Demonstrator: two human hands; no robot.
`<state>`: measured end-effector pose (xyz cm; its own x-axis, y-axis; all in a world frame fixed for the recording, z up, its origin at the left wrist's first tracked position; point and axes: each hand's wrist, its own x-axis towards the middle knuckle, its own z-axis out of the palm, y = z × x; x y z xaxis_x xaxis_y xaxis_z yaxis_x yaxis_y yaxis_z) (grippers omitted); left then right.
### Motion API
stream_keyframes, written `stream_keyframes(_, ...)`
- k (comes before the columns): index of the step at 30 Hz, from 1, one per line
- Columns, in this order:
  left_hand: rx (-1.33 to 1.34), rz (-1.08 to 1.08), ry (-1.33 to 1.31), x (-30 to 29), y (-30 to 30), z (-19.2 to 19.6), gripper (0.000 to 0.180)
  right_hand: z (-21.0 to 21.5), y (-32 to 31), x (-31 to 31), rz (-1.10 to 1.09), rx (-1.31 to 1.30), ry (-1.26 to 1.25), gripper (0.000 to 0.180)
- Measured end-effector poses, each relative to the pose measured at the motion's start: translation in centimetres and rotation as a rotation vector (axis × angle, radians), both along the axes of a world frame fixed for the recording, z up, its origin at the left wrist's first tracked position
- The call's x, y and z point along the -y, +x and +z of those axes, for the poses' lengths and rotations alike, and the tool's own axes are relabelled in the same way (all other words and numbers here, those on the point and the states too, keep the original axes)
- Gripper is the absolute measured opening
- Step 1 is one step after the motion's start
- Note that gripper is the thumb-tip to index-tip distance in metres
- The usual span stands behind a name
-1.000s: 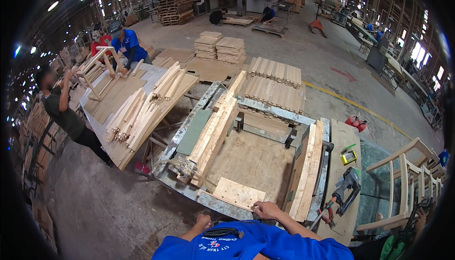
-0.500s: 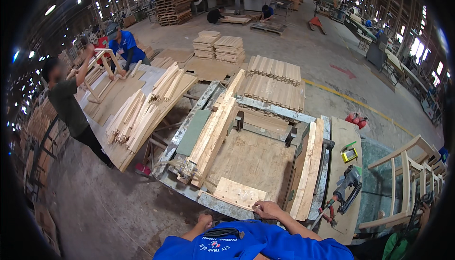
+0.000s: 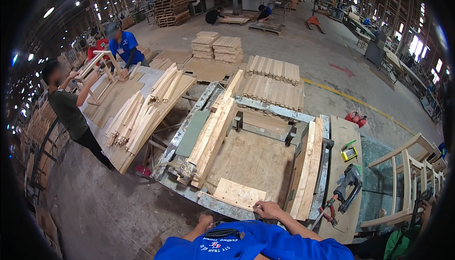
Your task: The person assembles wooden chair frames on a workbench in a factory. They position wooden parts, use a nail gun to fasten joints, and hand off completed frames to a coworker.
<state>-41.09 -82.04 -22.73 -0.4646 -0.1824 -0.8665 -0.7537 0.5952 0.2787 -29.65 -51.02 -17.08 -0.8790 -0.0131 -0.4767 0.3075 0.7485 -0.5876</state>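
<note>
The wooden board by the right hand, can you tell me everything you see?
The board looks like pale wood, roughly rectangular, with faint white marks on top and small dark hole-like spots along its near edge. It lies flat at the near end of the bench, the right hand touching its near right corner.

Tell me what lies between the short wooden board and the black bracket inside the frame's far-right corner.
The head view shows bare plywood panel between the short wooden board and black bracket.
</note>
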Motion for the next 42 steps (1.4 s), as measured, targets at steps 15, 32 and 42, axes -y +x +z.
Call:
stream_keyframes(15,-0.019,-0.002,0.019,0.2,0.6,-0.4,0.020,-0.3,0.2,-0.2,0.033,-0.014,0.026,0.051)
stream_keyframes(32,-0.114,-0.261,-0.013,3.3,0.2,-0.2,0.037,1.7,-0.1,1.5,-0.010,-0.071,0.014,0.045)
stream_keyframes(42,-0.157,-0.018,0.036,9.5,1.1,1.4,0.031,2.3,-3.2,7.7,0.058,-0.097,-0.230,0.044)
